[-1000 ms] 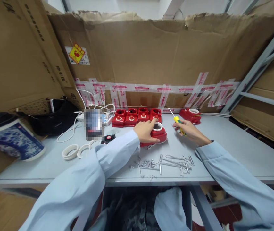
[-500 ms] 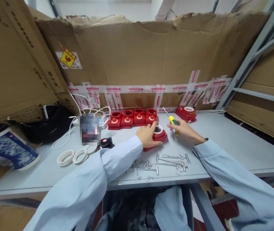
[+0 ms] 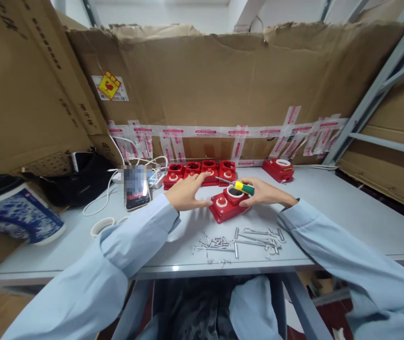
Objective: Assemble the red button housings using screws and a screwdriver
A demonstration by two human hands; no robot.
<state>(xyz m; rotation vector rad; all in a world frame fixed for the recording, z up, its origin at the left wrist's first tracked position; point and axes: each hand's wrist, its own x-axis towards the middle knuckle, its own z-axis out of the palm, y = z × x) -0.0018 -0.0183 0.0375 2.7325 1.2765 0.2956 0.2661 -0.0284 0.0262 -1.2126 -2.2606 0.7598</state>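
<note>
A red housing (image 3: pixel 225 212) with a red domed button and a white ring (image 3: pixel 235 191) around a dark opening lies on the table before me. My left hand (image 3: pixel 186 192) is at its left side, fingers spread, the thumb tip by the housing's edge; whether it touches is unclear. My right hand (image 3: pixel 266 192) holds a screwdriver (image 3: pixel 244 188) with a yellow and green handle, its shaft pointing left above the housing. The right thumb rests against the housing's right side.
Behind stand several similar red housings (image 3: pixel 227 175) in a row, and another red housing (image 3: pixel 277 171) at the right. Screws (image 3: pixel 216 242) and metal T-shaped rods (image 3: pixel 258 237) lie in front. To the left are a phone (image 3: pixel 138 200), a white ring (image 3: pixel 101 225) and a patterned cup (image 3: pixel 21 215).
My left hand has let go of the housing's top and moved left. My right hand has come left to the housing with the screwdriver, whose shaft now points more to the left.
</note>
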